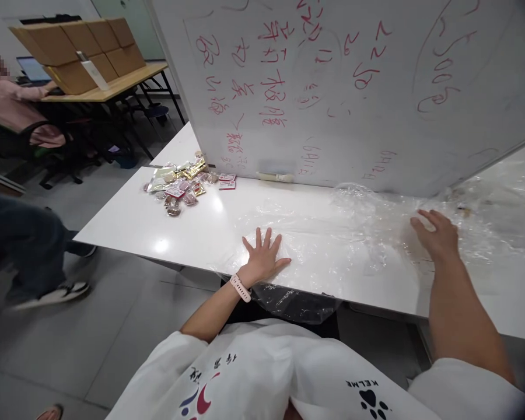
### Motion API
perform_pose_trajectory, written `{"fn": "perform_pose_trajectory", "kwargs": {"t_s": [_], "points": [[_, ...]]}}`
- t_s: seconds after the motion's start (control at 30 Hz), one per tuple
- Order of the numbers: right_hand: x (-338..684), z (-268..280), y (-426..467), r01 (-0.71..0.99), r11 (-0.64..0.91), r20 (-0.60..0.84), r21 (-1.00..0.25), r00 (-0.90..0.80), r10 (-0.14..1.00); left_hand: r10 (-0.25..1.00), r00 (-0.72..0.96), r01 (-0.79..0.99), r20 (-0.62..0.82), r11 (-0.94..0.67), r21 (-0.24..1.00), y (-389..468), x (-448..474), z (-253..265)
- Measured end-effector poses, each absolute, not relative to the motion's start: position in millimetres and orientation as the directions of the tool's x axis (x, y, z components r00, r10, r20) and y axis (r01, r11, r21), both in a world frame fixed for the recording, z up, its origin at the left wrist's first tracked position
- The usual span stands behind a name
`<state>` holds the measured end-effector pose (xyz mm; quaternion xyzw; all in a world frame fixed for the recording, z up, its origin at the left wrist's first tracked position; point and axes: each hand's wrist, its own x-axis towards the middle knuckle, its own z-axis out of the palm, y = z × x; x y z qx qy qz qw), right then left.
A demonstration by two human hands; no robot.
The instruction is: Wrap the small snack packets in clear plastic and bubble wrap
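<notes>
A clear plastic bag (pixel 319 233) lies spread over the white table (pixel 126 216), part of it hanging past the front edge. My left hand (pixel 262 259) rests flat on the bag's left part, fingers spread, with a pink band at the wrist. Over the crumpled right part is my right hand (pixel 440 236), its fingers apart and slightly bent; whether they touch the plastic I cannot tell. More crumpled clear plastic (pixel 499 216) extends to the right, with a few small items showing in or under it.
Several small wrapped packets (pixel 181 184) are heaped at the table's left end, beside red-and-white cards (pixel 227 181). A whiteboard (pixel 354 99) with red writing stands behind. Far left, a person (pixel 17 105) sits by cardboard boxes (pixel 100 49); another person's legs (pixel 30 251) are nearby.
</notes>
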<state>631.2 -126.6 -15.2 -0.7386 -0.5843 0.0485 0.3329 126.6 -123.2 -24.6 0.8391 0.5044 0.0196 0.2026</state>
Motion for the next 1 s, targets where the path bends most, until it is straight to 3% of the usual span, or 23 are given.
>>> {"fn": "perform_pose_trajectory", "kwargs": {"t_s": [0.1, 0.17, 0.2, 0.27, 0.3, 0.37, 0.4, 0.5, 0.6, 0.73, 0.83, 1.0], "points": [[608, 28, -128, 0.843, -0.313, 0.472, -0.438, 0.512, 0.717, 0.875, 0.445, 0.851, -0.190, -0.347, 0.395, -113, 140, -23], [558, 48, -132, 0.893, -0.297, 0.608, -0.338, 0.449, 0.655, 0.874, 0.449, 0.827, -0.184, -0.328, 0.457, -106, 145, -15], [524, 50, -134, 0.923, -0.227, 0.628, -0.312, 0.379, 0.680, 0.867, 0.466, 0.799, -0.177, -0.327, 0.505, -102, 145, -9], [448, 39, -139, 0.928, -0.019, 0.516, -0.371, 0.223, 0.827, 0.863, 0.485, 0.733, -0.139, -0.315, 0.603, -88, 135, 8], [413, 26, -141, 0.911, 0.062, 0.362, -0.409, 0.100, 0.927, 0.885, 0.456, 0.714, -0.095, -0.300, 0.633, -79, 125, 17], [358, -5, -141, 0.905, 0.141, 0.104, -0.400, -0.108, 0.989, 0.959, 0.280, 0.742, 0.036, -0.240, 0.627, -56, 94, 31], [341, -20, -137, 0.911, 0.175, 0.077, -0.372, -0.158, 0.985, 0.982, 0.138, 0.789, 0.126, -0.186, 0.585, -43, 74, 36], [331, -47, -113, 0.887, 0.330, 0.070, -0.322, -0.326, 0.943, 0.946, -0.232, 0.893, 0.228, 0.115, 0.436, -7, 11, 32], [351, -45, -82, 0.810, 0.473, 0.027, -0.346, -0.496, 0.868, 0.931, -0.335, 0.899, 0.145, 0.270, 0.346, 11, -35, 12], [368, -29, -67, 0.735, 0.516, -0.027, -0.440, -0.585, 0.810, 0.957, -0.287, 0.903, 0.039, 0.257, 0.345, 10, -55, -10], [378, -21, -76, 0.686, 0.510, -0.032, -0.519, -0.611, 0.791, 0.972, -0.201, 0.923, 0.121, 0.146, 0.357, 6, -50, -13], [400, -20, -102, 0.750, 0.408, 0.092, -0.521, -0.425, 0.900, 0.940, -0.258, 0.901, 0.223, 0.151, 0.407, 6, -38, -7]]}}
